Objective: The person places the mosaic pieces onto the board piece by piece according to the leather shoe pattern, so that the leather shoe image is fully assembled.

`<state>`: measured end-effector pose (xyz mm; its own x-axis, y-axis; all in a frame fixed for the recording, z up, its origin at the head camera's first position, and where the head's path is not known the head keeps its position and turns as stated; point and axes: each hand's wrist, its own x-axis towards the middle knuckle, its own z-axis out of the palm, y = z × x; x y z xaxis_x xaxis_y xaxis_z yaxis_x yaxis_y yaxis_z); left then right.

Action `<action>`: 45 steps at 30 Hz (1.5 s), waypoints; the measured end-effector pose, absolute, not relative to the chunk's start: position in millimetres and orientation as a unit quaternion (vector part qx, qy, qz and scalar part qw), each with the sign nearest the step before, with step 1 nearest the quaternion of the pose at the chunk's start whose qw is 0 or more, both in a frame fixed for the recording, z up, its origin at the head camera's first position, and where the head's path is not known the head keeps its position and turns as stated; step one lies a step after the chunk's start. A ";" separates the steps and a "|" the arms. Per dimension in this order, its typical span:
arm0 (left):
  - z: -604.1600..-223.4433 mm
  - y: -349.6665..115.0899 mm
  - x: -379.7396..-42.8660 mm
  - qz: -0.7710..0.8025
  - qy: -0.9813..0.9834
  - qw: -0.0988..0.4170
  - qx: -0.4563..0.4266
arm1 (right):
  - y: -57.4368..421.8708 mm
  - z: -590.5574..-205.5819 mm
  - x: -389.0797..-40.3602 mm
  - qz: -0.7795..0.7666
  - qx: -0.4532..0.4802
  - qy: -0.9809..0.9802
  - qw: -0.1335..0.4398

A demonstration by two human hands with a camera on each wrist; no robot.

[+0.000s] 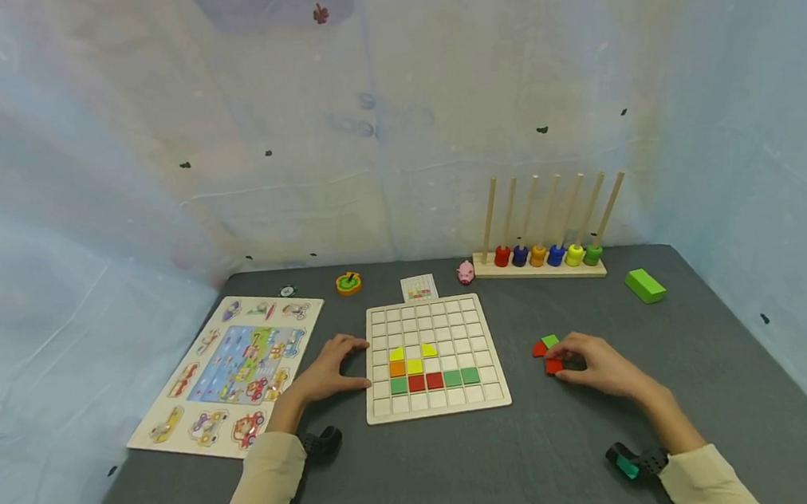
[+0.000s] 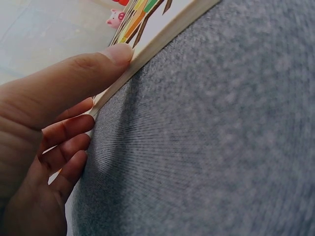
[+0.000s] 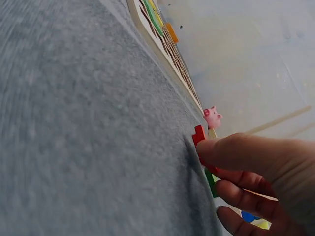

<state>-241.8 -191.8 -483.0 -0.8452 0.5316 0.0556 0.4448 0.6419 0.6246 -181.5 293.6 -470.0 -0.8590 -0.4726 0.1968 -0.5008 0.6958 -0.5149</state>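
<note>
In the head view, my left hand (image 1: 330, 368) touches the left edge of a wooden grid board (image 1: 431, 402) with thumb and fingertips; in the left wrist view the thumb (image 2: 78, 81) lies against its rim. Yellow, orange, green and red tiles sit in some squares of the board. To its right, my right hand (image 1: 596, 363) pinches a red tile (image 1: 554, 366) between thumb and fingers, low over the table. Beside those fingers lie another red tile (image 1: 538, 349) and a light green tile (image 1: 550, 341). The hand partly covers this small group.
A vehicle picture puzzle (image 1: 240, 362) lies left. Behind the board are a pattern card (image 1: 419, 288), a pink pig (image 1: 466, 272) and a round green-orange toy (image 1: 349, 283). A peg stand with coloured beads (image 1: 540, 268) and a green block (image 1: 645, 285) stand at back right.
</note>
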 end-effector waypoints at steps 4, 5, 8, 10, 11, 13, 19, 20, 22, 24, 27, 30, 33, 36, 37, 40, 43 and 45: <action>-484.2 -192.0 -242.8 0.327 0.903 0.067 0.271 | 290.3 -472.2 -183.6 0.295 0.268 -0.917 0.026; -484.3 -192.1 -243.1 0.328 0.902 0.067 0.270 | 289.8 -473.1 -184.4 0.300 0.266 -0.916 0.033; -484.3 -192.3 -243.2 0.328 0.903 0.068 0.269 | 289.6 -476.2 -188.1 0.310 0.254 -0.914 0.066; -483.5 -192.2 -242.9 0.329 0.903 0.069 0.268 | 290.4 -478.5 -191.6 0.313 0.253 -0.911 0.090; -483.5 -192.3 -242.9 0.329 0.903 0.069 0.268 | 291.3 -479.8 -193.5 0.312 0.257 -0.909 0.099; -482.8 -192.0 -242.7 0.328 0.903 0.070 0.269 | 292.7 -482.2 -197.3 0.301 0.267 -0.909 0.111; -481.6 -191.7 -242.6 0.330 0.903 0.071 0.266 | 291.4 -483.9 -207.3 0.265 0.257 -0.921 0.121; -481.5 -191.8 -242.4 0.329 0.903 0.070 0.266 | 289.4 -482.6 -208.8 0.264 0.250 -0.924 0.122; -481.7 -192.0 -242.6 0.328 0.904 0.072 0.265 | 283.2 -478.8 -211.6 0.265 0.237 -0.927 0.122; -482.1 -192.1 -242.8 0.326 0.905 0.073 0.262 | 274.4 -473.5 -213.8 0.276 0.234 -0.925 0.117; -482.7 -192.2 -243.4 0.325 0.906 0.074 0.262 | 256.9 -465.6 -216.3 0.298 0.249 -0.915 0.106; -483.1 -192.3 -243.4 0.324 0.906 0.072 0.262 | 235.5 -460.5 -218.9 0.322 0.275 -0.902 0.087; -483.2 -192.1 -243.1 0.325 0.907 0.075 0.258 | 212.1 -458.1 -221.5 0.341 0.304 -0.887 0.067; -483.3 -191.8 -242.6 0.325 0.907 0.075 0.259 | 188.7 -458.0 -223.4 0.352 0.335 -0.872 0.058; -483.2 -191.7 -242.5 0.326 0.906 0.074 0.259 | 181.5 -459.1 -224.4 0.353 0.347 -0.867 0.059; -483.4 -191.5 -242.6 0.330 0.904 0.071 0.263 | 161.7 -464.1 -226.8 0.356 0.372 -0.855 0.061; -483.8 -191.9 -242.9 0.334 0.902 0.071 0.265 | 145.7 -470.3 -228.6 0.360 0.389 -0.845 0.070; -484.5 -192.3 -242.9 0.332 0.902 0.068 0.268 | 136.8 -473.7 -228.9 0.364 0.396 -0.839 0.078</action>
